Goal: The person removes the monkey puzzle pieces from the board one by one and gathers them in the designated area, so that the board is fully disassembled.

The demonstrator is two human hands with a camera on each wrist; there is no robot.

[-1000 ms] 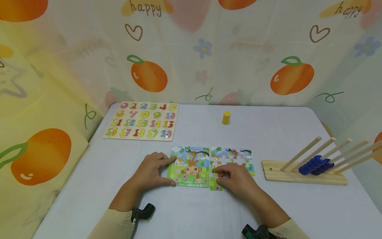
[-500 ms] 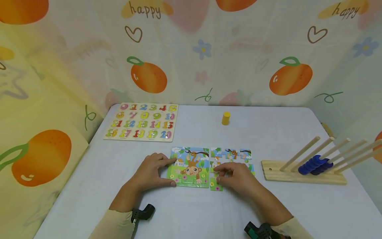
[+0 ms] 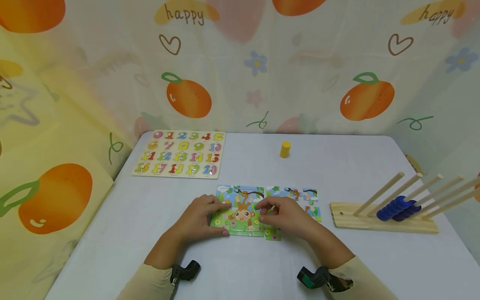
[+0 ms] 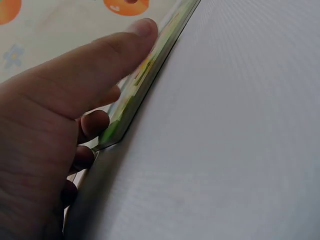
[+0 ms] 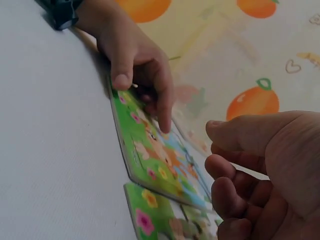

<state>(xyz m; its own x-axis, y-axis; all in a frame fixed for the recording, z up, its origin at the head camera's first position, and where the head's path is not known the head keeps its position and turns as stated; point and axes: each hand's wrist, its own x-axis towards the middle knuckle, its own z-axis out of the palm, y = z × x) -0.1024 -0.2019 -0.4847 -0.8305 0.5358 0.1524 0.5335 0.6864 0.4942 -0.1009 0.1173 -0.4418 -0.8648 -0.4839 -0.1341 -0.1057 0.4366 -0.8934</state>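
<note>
A puzzle board [image 3: 240,229] with a monkey picture lies on the table, centre in the head view. My left hand [image 3: 200,218] rests at its left side, thumb at the near corner and index finger over its face. In the left wrist view, the left hand [image 4: 55,115] lies along the board's edge. My right hand [image 3: 286,214] hovers by the board's right edge, over loose puzzle pieces [image 3: 273,234], and hides some of them. In the right wrist view, the right hand [image 5: 265,170] has loosely bent fingers and shows no piece between thumb and fingers.
Behind the board, a number puzzle [image 3: 180,153] lies at the far left. A small yellow cylinder [image 3: 285,149] stands at the back. To the right is a wooden peg stand [image 3: 382,224] with long upright rods and blue rings [image 3: 393,208]. A printed cloth hangs behind the table.
My right hand has moved left, from the loose pieces to the board's right edge. The left hand stays at the board's left side, its fingers slightly further over the face.
</note>
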